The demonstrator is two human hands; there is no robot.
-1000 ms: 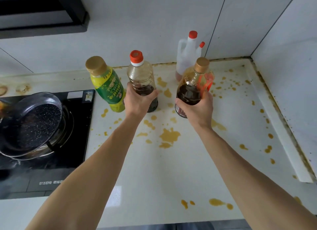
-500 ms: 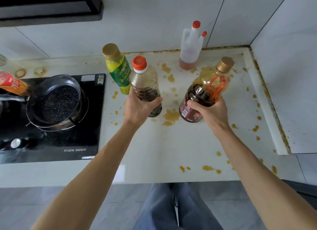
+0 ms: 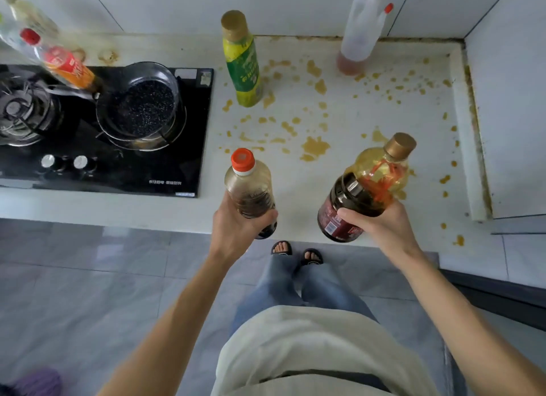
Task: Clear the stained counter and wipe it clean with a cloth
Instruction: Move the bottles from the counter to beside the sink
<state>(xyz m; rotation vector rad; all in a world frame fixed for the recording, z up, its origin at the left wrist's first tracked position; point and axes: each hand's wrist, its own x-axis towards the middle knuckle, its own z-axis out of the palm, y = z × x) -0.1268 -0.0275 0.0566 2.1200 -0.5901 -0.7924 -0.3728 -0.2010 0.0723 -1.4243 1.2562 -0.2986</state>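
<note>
Left hand (image 3: 236, 230) gripping red-capped bottle (image 3: 249, 189), right hand (image 3: 381, 227) gripping gold-capped bottle (image 3: 366, 189), both lifted over stained bench (image 3: 339, 121) front edge

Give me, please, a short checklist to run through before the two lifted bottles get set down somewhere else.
1. Left hand grip on red-cap bottle: fingers wrapped round its base, ok.
2. Right hand grip on gold-cap bottle: held low and tilted, ok.
3. Both caps on: ok.
4. Landing spot chosen: cannot tell, none shows.
5. Counter cleared: not ok, green bottle and white jug stand on it.
6. Cloth ready: cannot tell, none in view.
</note>
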